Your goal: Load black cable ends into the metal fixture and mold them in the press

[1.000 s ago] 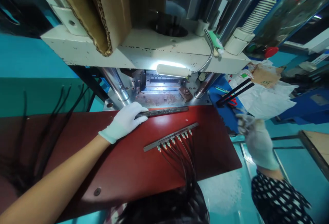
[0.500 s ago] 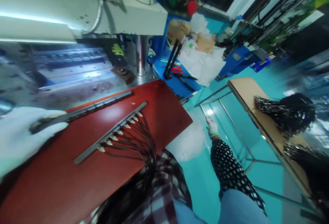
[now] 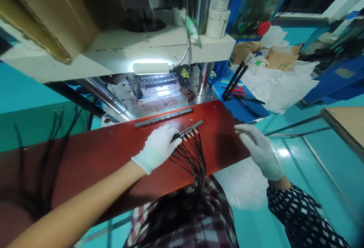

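My left hand (image 3: 158, 147), in a white glove, rests on the red work board (image 3: 113, 153) with its fingers closed on the left end of a grey metal bar (image 3: 190, 128) that holds a row of cable plugs. Black cables (image 3: 193, 157) run from the bar down to my lap. A second, empty grey bar (image 3: 163, 117) lies just beyond it, near the press bed. My right hand (image 3: 257, 148), also gloved, hovers over the board's right edge with fingers stretched out and nothing in it.
A press machine (image 3: 159, 47) with a lit lamp (image 3: 150, 68) stands behind the board. A blue shelf (image 3: 241, 107) to the right holds red scissors (image 3: 238, 90) and black rods. White bags (image 3: 281, 85) and cardboard lie further right. More black cables (image 3: 42, 157) hang at left.
My left hand has left the far empty bar and now grips the nearer bar with the plugs. My right hand came in from the right side to the board's edge.
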`<state>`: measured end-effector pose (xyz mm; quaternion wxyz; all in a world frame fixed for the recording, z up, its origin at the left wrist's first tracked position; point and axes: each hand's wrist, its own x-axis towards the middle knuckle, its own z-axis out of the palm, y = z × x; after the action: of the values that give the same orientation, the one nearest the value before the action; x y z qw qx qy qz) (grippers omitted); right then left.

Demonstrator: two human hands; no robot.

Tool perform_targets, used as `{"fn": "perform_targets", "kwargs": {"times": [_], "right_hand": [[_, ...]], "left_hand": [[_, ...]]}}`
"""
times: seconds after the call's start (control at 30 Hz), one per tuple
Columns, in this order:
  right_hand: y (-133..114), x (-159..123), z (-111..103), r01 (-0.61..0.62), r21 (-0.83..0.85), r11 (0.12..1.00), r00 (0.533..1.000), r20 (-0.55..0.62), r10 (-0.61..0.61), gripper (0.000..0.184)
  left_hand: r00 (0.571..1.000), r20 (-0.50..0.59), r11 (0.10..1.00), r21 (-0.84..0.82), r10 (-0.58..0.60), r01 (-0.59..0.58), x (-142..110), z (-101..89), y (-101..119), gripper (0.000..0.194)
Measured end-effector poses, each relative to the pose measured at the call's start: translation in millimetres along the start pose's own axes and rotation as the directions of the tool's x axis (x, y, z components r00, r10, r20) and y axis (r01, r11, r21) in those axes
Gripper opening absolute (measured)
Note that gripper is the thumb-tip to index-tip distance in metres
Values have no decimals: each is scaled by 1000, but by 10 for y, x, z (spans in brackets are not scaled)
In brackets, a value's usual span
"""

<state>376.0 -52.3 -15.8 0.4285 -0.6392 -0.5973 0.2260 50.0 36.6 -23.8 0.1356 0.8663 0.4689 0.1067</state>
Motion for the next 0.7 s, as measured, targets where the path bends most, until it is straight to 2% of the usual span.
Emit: {"fn": "perform_targets", "kwargs": {"times": [0.07, 0.13, 0.17, 0.23, 0.3, 0.37, 0.43, 0.47, 0.5, 0.53, 0.57, 0.63, 0.7], "right_hand": [[-161, 47, 291, 28, 68, 997, 984, 174, -39, 26], [-176, 117, 541, -69, 238, 969, 977, 215, 17, 40], [-157, 164, 646, -151, 355, 922, 975, 204, 81, 49], [-126, 264, 816, -312, 591, 744, 949, 228, 216, 60], [-157, 319, 953, -474, 715, 514, 881, 391, 268, 60], [-267, 265, 1080, -638, 708, 305, 768, 615, 178, 56], [-429, 83, 1212, -782, 606, 148, 611, 792, -14, 50], [-513, -39, 1283, -855, 510, 91, 499, 858, -125, 49], [-591, -165, 1358, -901, 427, 79, 405, 892, -203, 53], [-659, -278, 1437, -924, 369, 97, 337, 909, -244, 54], [-714, -364, 1520, -926, 357, 122, 318, 913, -254, 48], [-793, -407, 1690, -882, 442, 162, 401, 887, -230, 39], [-850, -250, 1848, -835, 517, 189, 482, 853, -202, 44]], "left_hand": [[999, -29, 999, -16, -45, 44, 3, 75, 76, 16], [998, -30, 998, -23, -51, 51, 4, 89, 71, 17], [998, -23, 998, -32, -54, 53, 10, 77, 44, 18], [998, -20, 994, -90, -56, 54, 41, 10, -44, 18], [998, -48, 985, -170, -41, 33, 112, -115, -156, 18], [993, -119, 978, -209, -8, -17, 229, -287, -270, 19], [974, -224, 980, -179, 46, -87, 375, -465, -370, 18], [959, -275, 981, -150, 75, -120, 449, -539, -415, 17], [943, -315, 982, -120, 102, -146, 521, -594, -456, 17], [932, -340, 982, -89, 124, -164, 587, -629, -496, 18], [926, -349, 983, -59, 141, -172, 649, -642, -537, 19], [932, -329, 987, -3, 153, -163, 769, -623, -634, 22], [945, -299, 991, 34, 131, -127, 906, -595, -753, 25]]}}
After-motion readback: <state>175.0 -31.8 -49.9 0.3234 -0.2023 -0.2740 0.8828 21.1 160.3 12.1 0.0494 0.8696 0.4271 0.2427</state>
